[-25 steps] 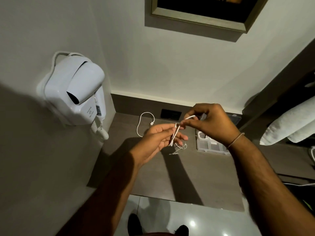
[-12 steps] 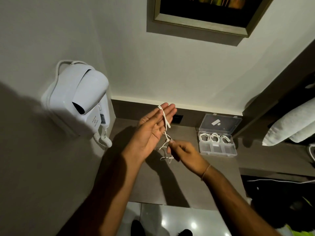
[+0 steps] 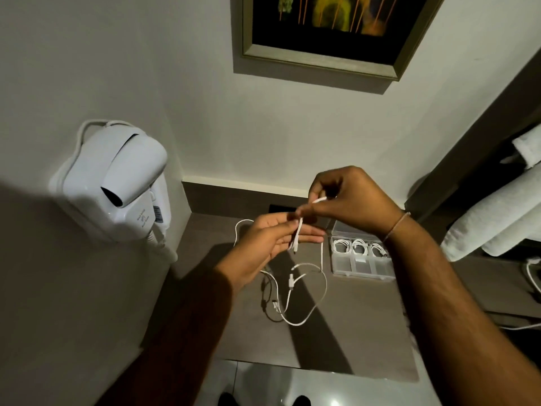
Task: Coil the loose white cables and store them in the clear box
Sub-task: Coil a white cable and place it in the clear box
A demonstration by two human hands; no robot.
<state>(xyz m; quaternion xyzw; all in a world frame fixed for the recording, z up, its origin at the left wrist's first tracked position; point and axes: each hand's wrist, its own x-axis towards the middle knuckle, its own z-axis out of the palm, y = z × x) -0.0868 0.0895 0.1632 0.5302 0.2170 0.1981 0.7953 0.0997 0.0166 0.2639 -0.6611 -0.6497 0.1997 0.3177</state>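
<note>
Hands are meeting at the centre of the head view, above the brown worktop (image 3: pixel 336 341). The left hand (image 3: pixel 272 241) is lying palm-up with fingers extended, loops of the white cable (image 3: pixel 297 238) draped across them, so its grip is loose, supporting rather than clenching. The right hand (image 3: pixel 348 200) is pinching the same cable just above, its grip closed on the strand between thumb and fingers. Half a second ago the left hand was raised upright with the cable hooked over its fingertips and the right hand was pulling from below; now the left has dropped flatter and the right has risen above it and moved toward the right of the frame, partly covering the lid of the clear box (image 3: pixel 363 262). The camera has also tilted, so more of the framed picture (image 3: pixel 322 30) at the top is showing.

Below the hands, the cable's slack is trailing down and lying in an open loop on the worktop, beside another loose cable (image 3: pixel 270 291). The clear box is sitting right of centre, with three coiled cables in its far compartments and the near ones looking bare. The wall-mounted hairdryer (image 3: pixel 117 189) is crowding the left side; rolled towels (image 3: pixel 497 224) are filling the right edge. The worktop's near edge is running across the lower frame, with open surface in front of the box.
</note>
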